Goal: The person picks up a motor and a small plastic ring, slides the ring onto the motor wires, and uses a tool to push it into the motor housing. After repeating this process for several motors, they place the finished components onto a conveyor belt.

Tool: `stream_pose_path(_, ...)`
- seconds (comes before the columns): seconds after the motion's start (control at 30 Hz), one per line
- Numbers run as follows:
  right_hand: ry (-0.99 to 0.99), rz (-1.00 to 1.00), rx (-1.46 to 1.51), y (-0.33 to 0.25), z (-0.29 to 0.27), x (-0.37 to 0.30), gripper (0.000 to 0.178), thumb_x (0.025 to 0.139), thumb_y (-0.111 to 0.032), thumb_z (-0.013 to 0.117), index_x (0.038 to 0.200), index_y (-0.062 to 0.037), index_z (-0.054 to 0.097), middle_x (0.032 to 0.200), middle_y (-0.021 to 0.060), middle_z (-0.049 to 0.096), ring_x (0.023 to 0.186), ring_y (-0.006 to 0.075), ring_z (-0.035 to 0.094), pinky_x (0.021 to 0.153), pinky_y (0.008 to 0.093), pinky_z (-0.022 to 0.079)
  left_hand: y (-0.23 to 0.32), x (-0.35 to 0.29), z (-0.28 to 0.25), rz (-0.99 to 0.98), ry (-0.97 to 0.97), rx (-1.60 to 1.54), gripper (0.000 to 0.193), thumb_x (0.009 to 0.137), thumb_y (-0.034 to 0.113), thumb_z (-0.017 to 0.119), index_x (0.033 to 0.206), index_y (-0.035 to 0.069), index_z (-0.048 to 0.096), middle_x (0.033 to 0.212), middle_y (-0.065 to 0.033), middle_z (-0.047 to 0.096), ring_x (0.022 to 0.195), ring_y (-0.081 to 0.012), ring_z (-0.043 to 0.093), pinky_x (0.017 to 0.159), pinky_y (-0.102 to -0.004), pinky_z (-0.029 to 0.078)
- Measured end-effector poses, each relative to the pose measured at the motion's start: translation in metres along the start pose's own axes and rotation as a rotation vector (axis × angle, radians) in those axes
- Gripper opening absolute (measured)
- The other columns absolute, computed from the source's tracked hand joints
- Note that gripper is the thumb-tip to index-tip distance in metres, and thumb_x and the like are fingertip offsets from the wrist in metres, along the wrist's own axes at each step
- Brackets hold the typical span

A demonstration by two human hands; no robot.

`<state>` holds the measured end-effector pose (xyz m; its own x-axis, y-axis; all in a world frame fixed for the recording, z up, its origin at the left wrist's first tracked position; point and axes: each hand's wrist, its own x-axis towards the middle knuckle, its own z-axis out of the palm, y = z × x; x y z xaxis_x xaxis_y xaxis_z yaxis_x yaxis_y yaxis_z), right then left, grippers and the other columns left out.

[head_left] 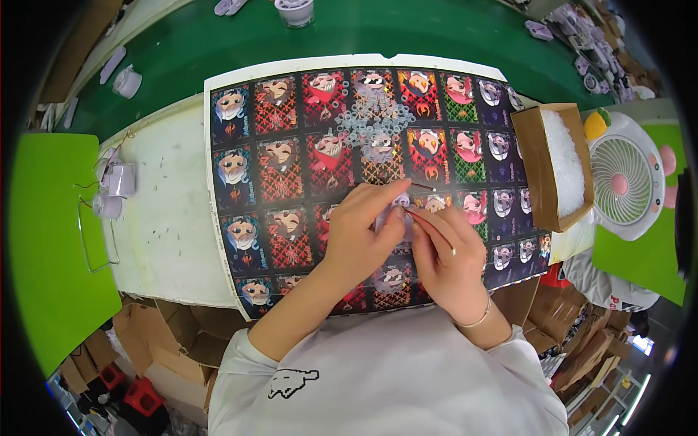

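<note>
My left hand [363, 232] is closed, thumb and forefinger pinching a small lilac plastic part [385, 216]. My right hand [452, 258] meets it from the other side, its fingertips closed at the base of a thin dark red wire [434, 225]. That wire runs back over the right fingers to a pale tip. A second thin lead [422, 186] sticks out past the left forefinger. The fingers hide most of the part. Beneath both hands lies a dark sheet printed with rows of cartoon cards [280, 240]. Beyond them sits a loose pile of small clear rings [374, 123].
An open cardboard box of white, translucent material [563, 163] stands at right, beside a white fan [624, 174]. Lilac housings with wires [116, 182] rest at left near a bent metal stand [98, 247]. A green conveyor belt [436, 36] crosses the back, carrying lilac parts.
</note>
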<state>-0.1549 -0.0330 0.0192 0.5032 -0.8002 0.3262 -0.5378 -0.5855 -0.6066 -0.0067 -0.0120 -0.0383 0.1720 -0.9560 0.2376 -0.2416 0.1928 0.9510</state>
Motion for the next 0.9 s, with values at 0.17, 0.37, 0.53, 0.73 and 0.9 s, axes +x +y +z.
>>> stream_pose_path(0.17,0.058,0.076,-0.017,-0.004,0.012,-0.004,0.025,0.079,0.008,0.067,0.103,0.0029,0.066,0.082,0.0128,0.057,0.065,0.0276,0.059,0.054,0.0365,0.048,0.003,-0.001,-0.001,-0.020,0.031,0.036,0.038,0.078,-0.002,0.064,0.116,0.002,0.067,0.092,-0.0141,0.069,0.079,-0.0288,0.064,0.069,-0.0372,0.052)
stream_pose_path(0.37,-0.019,-0.062,-0.013,0.013,0.005,0.011,0.028,0.080,0.005,0.064,0.108,0.0018,0.065,0.082,0.0127,0.056,0.064,0.0283,0.058,0.054,0.0376,0.048,0.004,0.002,-0.003,0.000,0.048,0.077,0.033,0.080,-0.003,0.062,0.113,0.001,0.068,0.087,-0.0144,0.068,0.076,-0.0272,0.064,0.066,-0.0368,0.051)
stream_pose_path(0.53,-0.439,-0.244,-0.116,0.020,-0.036,0.061,0.009,0.074,-0.002,0.063,0.084,-0.0022,0.062,0.074,0.0100,0.052,0.066,0.0301,0.059,0.054,0.0401,0.047,0.010,0.002,-0.004,-0.077,0.000,0.064,0.029,0.086,-0.003,0.059,0.113,0.001,0.068,0.085,-0.0141,0.068,0.073,-0.0257,0.064,0.064,-0.0360,0.050)
stream_pose_path(0.73,-0.424,-0.094,-0.007,0.060,-0.051,0.065,0.004,0.077,-0.001,0.063,0.080,-0.0001,0.063,0.076,0.0140,0.056,0.074,0.0355,0.058,0.066,0.0444,0.048,0.009,-0.004,-0.009,-0.162,-0.097,-0.088,0.027,0.091,-0.001,0.056,0.115,0.001,0.067,0.092,-0.0147,0.067,0.081,-0.0238,0.065,0.071,-0.0330,0.051)
stream_pose_path(0.9,-0.224,0.153,-0.257,0.082,-0.045,0.022,0.014,0.077,0.000,0.066,0.090,-0.0017,0.061,0.088,0.0155,0.056,0.090,0.0355,0.055,0.080,0.0431,0.047,0.021,-0.024,-0.026,-0.418,-0.044,-0.645,0.031,0.091,-0.009,0.055,0.119,-0.002,0.064,0.118,-0.0113,0.066,0.110,-0.0191,0.062,0.097,-0.0317,0.047)
